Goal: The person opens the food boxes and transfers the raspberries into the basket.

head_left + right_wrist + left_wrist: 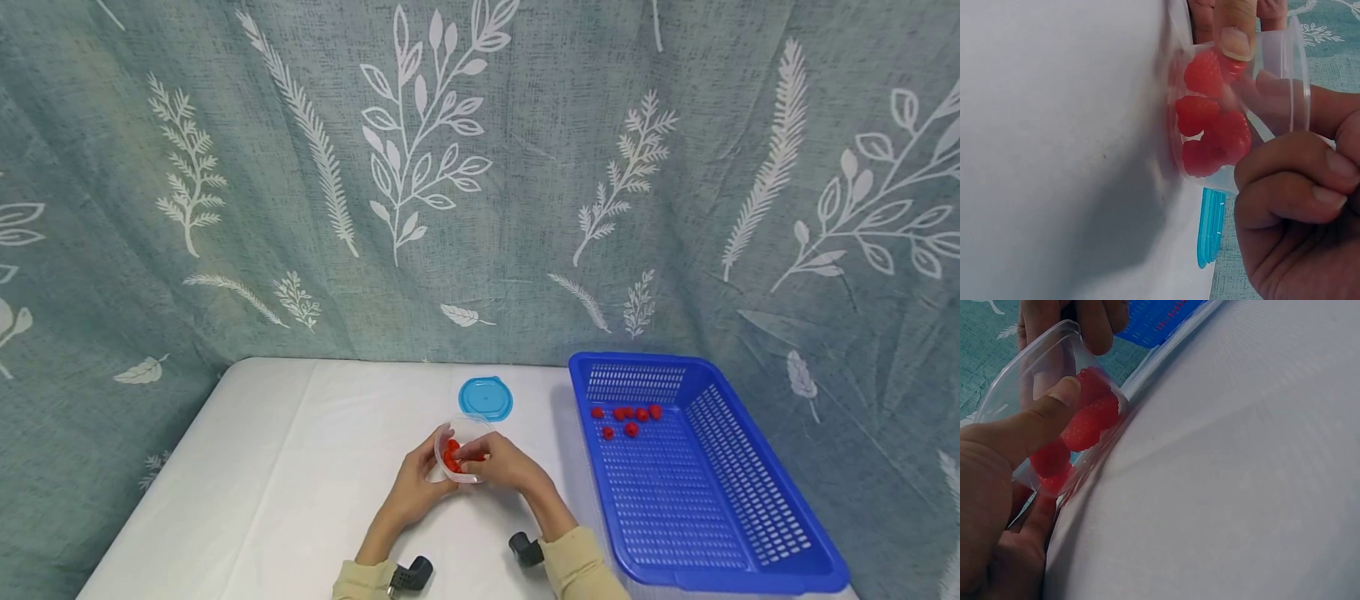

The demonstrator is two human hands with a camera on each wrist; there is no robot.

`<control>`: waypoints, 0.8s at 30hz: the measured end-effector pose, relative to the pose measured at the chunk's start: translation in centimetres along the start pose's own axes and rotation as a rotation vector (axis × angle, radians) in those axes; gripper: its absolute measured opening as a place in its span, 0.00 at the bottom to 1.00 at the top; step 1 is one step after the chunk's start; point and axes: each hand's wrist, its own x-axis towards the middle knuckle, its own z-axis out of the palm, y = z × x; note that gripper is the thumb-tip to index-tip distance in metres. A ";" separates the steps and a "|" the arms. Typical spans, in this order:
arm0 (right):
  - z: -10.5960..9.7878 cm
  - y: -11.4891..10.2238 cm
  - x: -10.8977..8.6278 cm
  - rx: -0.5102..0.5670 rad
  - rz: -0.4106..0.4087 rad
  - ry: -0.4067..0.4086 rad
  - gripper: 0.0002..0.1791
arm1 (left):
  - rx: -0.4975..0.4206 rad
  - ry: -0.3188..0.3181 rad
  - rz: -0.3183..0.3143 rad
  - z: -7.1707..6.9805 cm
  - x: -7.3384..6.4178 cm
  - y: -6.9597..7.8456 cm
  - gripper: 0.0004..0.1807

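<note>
My left hand (417, 482) grips a clear plastic tub (463, 427) from its left side, thumb pressed along the wall. Several red raspberries (1200, 115) lie in the bottom of the tub, which rests on the white table. From the right, my right hand (506, 462) reaches over the rim, with thumb and forefinger inside among the raspberries. Its other fingers (1285, 187) are curled outside the wall. I cannot tell whether the right fingertips pinch a raspberry. Just behind the tub lies a round blue lid (486, 398).
A large blue plastic basket (720, 500) with slotted sides stands at the right of the table. Several raspberries (632, 429) lie near its far left corner. White cloth (247, 467) covers the table, and a leaf-patterned green curtain (525, 208) hangs behind it.
</note>
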 end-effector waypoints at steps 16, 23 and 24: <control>0.1 -0.1 0.1 0.001 -0.015 0.016 0.08 | -0.027 0.006 -0.001 -0.1 0.0 0.0 0.48; 0.3 -0.4 0.0 0.041 -0.018 0.019 0.04 | -0.019 0.005 -0.004 -0.2 0.0 0.0 0.49; 0.3 -0.4 0.0 0.051 -0.018 0.020 0.03 | -0.019 0.008 -0.005 -0.2 0.0 0.0 0.49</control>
